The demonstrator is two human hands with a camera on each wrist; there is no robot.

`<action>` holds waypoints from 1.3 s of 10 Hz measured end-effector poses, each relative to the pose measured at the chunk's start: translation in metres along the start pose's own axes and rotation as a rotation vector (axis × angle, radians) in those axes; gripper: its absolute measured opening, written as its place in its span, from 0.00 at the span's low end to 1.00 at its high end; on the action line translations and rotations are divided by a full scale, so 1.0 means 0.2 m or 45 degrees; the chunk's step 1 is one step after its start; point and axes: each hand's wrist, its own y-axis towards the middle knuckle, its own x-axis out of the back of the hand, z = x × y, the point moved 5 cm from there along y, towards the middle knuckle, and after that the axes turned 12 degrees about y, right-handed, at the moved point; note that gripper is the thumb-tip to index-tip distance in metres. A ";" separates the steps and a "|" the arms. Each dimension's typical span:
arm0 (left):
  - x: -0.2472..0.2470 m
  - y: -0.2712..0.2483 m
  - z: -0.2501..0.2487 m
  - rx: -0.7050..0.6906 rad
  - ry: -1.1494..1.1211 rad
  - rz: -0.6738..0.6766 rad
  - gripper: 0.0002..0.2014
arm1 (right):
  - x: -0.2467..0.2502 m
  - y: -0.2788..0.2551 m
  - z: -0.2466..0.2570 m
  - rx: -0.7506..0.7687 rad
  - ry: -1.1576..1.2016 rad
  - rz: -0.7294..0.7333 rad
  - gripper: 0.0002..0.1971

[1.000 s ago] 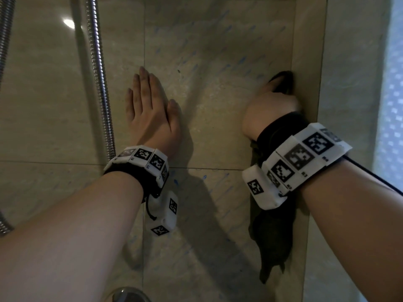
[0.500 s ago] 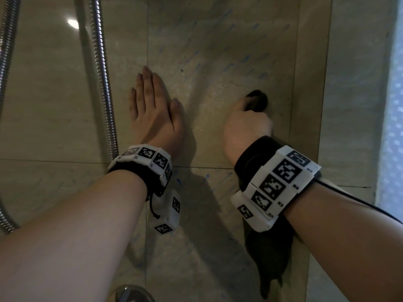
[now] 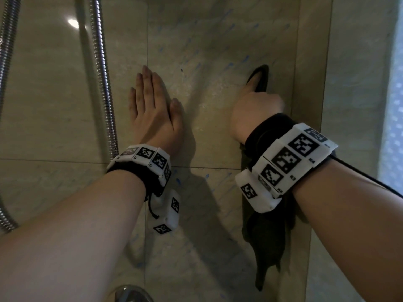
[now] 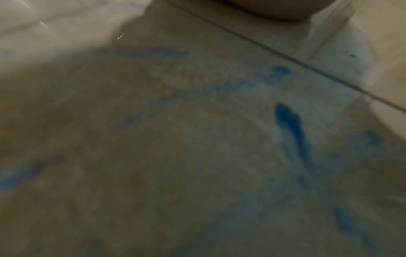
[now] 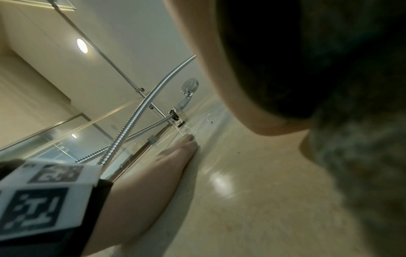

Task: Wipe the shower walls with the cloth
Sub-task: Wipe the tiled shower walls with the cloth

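Observation:
The beige tiled shower wall (image 3: 218,51) fills the head view and carries faint blue streaks (image 4: 292,128). My left hand (image 3: 152,110) lies flat on the tile, fingers straight and together. My right hand (image 3: 257,105) grips a dark cloth (image 3: 260,78) and presses it against the wall close to the right corner. The cloth's top shows above the knuckles and its tail (image 3: 268,243) hangs down below my wrist. In the right wrist view the cloth (image 5: 329,87) fills the right side, with the left hand (image 5: 175,156) flat on the tile beyond it.
Two metal shower hoses (image 3: 102,83) hang down the wall left of my left hand. A chrome fitting (image 3: 128,294) shows at the bottom edge. The shower head (image 5: 189,87) sits on its rail higher up. A frosted pane (image 3: 392,105) stands at the far right.
My right hand swept the cloth left and down away from the corner, then back up and right toward it. The left hand stayed flat in place.

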 end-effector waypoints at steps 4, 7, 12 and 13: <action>0.00 0.00 0.00 0.001 0.013 -0.013 0.31 | -0.06 -0.05 0.01 0.036 -0.174 0.093 0.22; -0.01 0.00 0.00 0.012 0.016 -0.021 0.31 | -0.07 -0.07 0.11 0.119 -0.150 0.062 0.34; 0.00 0.00 0.00 0.001 0.018 -0.011 0.31 | -0.02 0.02 0.07 0.064 -0.220 -0.026 0.40; 0.00 0.00 0.00 -0.001 0.018 0.000 0.31 | -0.02 0.00 0.07 0.080 -0.312 -0.015 0.34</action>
